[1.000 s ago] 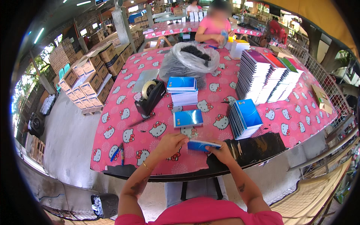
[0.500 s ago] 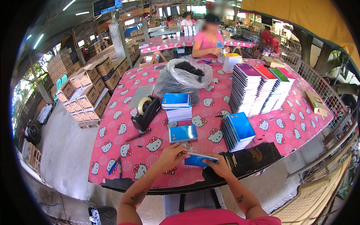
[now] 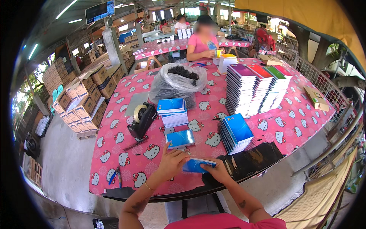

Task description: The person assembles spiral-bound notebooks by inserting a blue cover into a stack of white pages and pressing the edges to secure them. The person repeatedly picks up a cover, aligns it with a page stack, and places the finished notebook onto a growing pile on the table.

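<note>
Over the table's front edge I hold a small blue notebook (image 3: 195,165), tilted, cover toward me. My right hand (image 3: 218,170) grips its right end, thumb across the cover. At the left end my left hand (image 3: 172,163) closes around the edge, index finger raised; its thumb is partly hidden. Just beyond that finger lies another blue notebook (image 3: 180,139), flat on the table. Behind it rises a stack of blue-topped notebooks (image 3: 173,116). To the right of my hands stands a pile of spiral-bound blue notebooks (image 3: 235,133).
On the pink patterned table (image 3: 206,152) are a black tape dispenser (image 3: 142,124), a plastic bag of black coils (image 3: 177,82), blue-handled pliers (image 3: 114,176) and tall notebook stacks (image 3: 242,91). A person (image 3: 202,40) works across the table. Cartons (image 3: 82,108) stand at left.
My left index finger has lifted from the held notebook and now points up toward the notebook lying beyond. The view has shifted slightly, moving the whole scene left.
</note>
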Motion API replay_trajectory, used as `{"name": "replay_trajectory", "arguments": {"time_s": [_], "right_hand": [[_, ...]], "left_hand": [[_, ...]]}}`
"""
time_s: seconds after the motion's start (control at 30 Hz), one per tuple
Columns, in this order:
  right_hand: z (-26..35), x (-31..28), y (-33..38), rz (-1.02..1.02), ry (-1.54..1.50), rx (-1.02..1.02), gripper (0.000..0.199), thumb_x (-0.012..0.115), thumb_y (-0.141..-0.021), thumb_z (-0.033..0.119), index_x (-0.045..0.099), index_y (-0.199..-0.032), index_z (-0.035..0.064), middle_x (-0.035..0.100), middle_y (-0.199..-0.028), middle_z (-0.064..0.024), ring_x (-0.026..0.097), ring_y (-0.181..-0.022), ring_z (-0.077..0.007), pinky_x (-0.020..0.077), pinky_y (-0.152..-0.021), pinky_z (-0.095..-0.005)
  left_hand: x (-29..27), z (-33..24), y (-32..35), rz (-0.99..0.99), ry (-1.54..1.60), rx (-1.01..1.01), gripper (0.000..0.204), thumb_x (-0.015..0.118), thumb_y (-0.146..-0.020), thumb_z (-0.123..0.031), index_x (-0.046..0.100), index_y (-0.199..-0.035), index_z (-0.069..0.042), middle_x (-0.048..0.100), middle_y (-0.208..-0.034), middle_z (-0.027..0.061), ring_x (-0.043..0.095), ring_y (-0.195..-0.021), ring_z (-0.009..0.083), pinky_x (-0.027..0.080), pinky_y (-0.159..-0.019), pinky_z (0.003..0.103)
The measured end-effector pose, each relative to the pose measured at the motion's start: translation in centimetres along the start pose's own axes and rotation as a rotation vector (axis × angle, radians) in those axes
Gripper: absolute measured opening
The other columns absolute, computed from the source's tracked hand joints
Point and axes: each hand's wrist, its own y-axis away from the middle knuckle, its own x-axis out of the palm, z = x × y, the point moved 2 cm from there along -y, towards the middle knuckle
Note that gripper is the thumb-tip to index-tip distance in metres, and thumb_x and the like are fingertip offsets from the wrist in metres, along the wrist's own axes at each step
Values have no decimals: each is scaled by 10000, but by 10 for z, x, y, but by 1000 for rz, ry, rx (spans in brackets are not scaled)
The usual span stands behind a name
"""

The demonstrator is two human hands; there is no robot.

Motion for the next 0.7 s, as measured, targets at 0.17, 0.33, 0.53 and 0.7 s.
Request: {"name": "replay_trajectory", "arguments": {"time_s": [0.17, 0.33, 0.53, 0.7], "right_hand": [[7, -3, 3, 61, 22, 3, 247, 687, -917, 53, 680, -1155, -10, 694, -1005, -29, 587, -902, -85, 487, -808, -260], [15, 1, 6, 73, -64, 40, 241, 689, -918, 63, 677, -1148, -10, 688, -999, -16, 584, -900, -82, 486, -803, -256], [17, 5, 6, -13, -74, 77, 256, 704, -923, 123, 682, -1144, -3, 670, -963, 0, 585, -858, -74, 484, -770, -243], [18, 17, 5, -37, -158, 131, 264, 711, -922, 134, 684, -1146, -2, 672, -929, 6, 579, -832, -53, 480, -736, -226]], "left_hand": [[-8, 2, -5, 55, 22, 70, 200, 781, -819, -265, 667, -936, -150, 680, -866, -5, 669, -855, 197, 273, -1140, 539], [-9, 6, 0, 101, 24, 86, 217, 758, -838, -294, 663, -979, -158, 684, -910, -4, 669, -915, 205, 263, -1142, 565], [10, -30, 12, -4, -446, -4, 572, 595, -922, -477, 561, -1307, -56, 533, -1387, 137, 443, -1367, 280, 173, -1138, 650], [40, -42, 48, 52, -575, -64, 788, 496, -936, -572, 437, -1438, 32, 396, -1522, 225, 321, -1462, 340, 122, -1155, 649]]}}
